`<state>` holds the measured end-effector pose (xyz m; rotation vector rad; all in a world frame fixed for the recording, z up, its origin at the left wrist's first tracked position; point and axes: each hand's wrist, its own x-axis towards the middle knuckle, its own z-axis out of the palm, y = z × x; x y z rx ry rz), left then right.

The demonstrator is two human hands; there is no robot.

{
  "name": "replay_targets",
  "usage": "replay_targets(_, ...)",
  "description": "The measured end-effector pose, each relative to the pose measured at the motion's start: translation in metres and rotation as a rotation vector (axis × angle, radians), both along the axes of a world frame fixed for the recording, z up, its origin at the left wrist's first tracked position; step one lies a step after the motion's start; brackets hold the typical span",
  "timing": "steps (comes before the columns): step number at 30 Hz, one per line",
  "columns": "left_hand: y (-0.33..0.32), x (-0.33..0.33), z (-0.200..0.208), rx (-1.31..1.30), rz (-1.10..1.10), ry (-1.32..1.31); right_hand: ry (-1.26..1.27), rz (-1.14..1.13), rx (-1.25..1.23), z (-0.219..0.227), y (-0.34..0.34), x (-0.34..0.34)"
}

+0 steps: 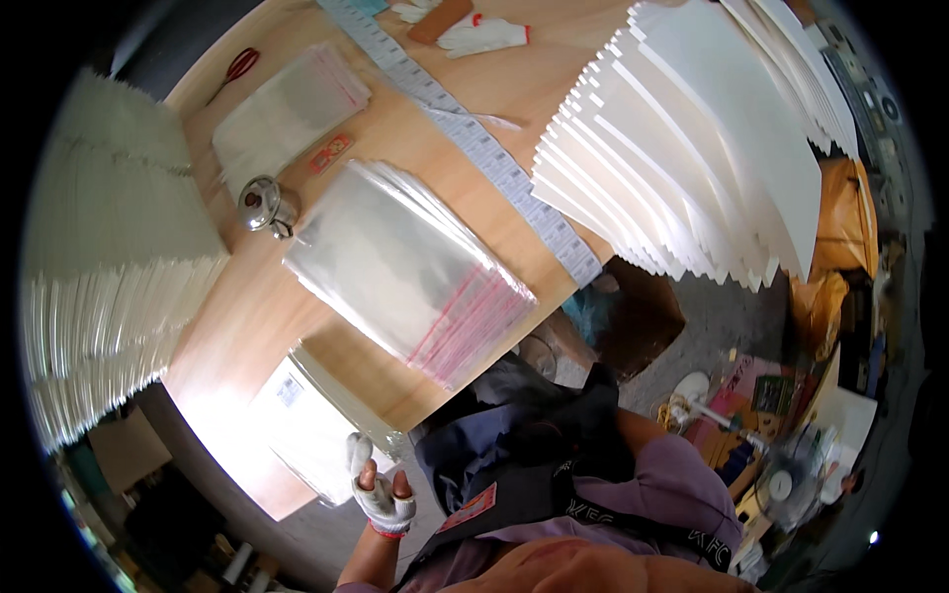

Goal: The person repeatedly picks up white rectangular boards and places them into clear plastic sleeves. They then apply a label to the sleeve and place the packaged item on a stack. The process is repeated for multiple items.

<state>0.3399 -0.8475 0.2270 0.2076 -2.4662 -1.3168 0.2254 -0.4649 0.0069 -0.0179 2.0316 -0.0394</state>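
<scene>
While the camera tilted hard, the wooden table [297, 287] ran diagonally through the frame, and its contents read from left to right as follows.

Far left: a fanned stack of white sheets [109, 287] filled the left edge.
Upper left: red-handled scissors [235, 69], a small pile of clear bags [287, 114] and a round metal tape dispenser [261, 205].
Lower left of centre: a packed white bundle [311, 425] in a clear bag lay at the near table edge.
Left hand [382, 491]: it wore a fingerless white work glove and was raised just below that bundle, fingers [360, 457] upright and loosely spread, holding nothing; one fingertip seemed to brush the bundle's plastic edge.
Key relation: the bundle lay up and left of the hand, its long axis running from upper left to lower right.
Centre: a thick pile of clear resealable bags with red strips [415, 272], well apart from the hand.
Upper centre: a long strip of printed labels [465, 128] and spare white gloves [484, 35].
Right: a tall staggered stack of white boards [692, 138].
Right hand: out of view, so its grip cannot be told.
</scene>
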Motion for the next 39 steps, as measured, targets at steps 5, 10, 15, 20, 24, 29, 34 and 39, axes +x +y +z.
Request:
replay_targets(5,0.064,0.023,-0.025,-0.069,0.083,0.004,0.101,0.114,-0.236,0.002,0.029,-0.04)
replay_targets(10,0.144,0.076,-0.138,-0.131,0.525,-0.321,0.151,0.286,-0.508,-0.008,0.035,-0.073)
replay_targets(15,0.148,0.081,-0.2,0.168,0.816,-0.571,0.168,0.419,-0.727,0.002,0.019,-0.086)
replay_targets(20,0.128,0.08,-0.216,-0.13,1.017,-0.628,0.194,0.518,-0.823,0.007,-0.006,-0.076)
replay_targets(24,0.13,0.111,-0.188,-0.239,0.64,-0.439,0.204,0.582,-0.853,-0.002,-0.011,-0.056)
replay_targets(29,0.198,0.152,-0.11,0.129,0.058,-0.695,0.215,0.593,-0.843,-0.002,0.0,-0.052)
replay_targets(34,0.224,0.177,-0.107,0.537,0.058,-0.706,0.203,0.608,-0.864,0.006,0.012,-0.056)
replay_targets(39,0.238,0.156,-0.103,0.521,0.245,-0.671,0.158,0.622,-0.869,0.008,0.022,-0.062)
